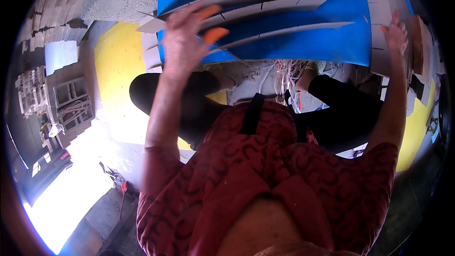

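- Up top, a big blue sheet (303, 42) fills the upper middle of the frame, with long pale strips (265, 9) lying across it in rows.
- Below it my red patterned shirt (284, 180) takes up the lower middle, and my black trousers (346, 109) show at mid-frame.
- A yellow surface (116, 66) sits left of centre, under the blue sheet's left edge.
- At the upper right edge a stack of pale flat pieces (379, 23) stands beside the blue sheet.
- Grey hollow blocks (71, 99) sit at the left of the frame.
- My left hand (182, 40) is raised in the upper middle-left, over the sheet's left corner, fingers spread loosely, with orange fingertip covers (215, 33). A thin rod (222, 50) crosses under it; whether I grip it I cannot tell.
- My right hand (397, 33) reaches to the upper right, fingers laid flat against the stack of pale flat pieces, an orange tip showing.
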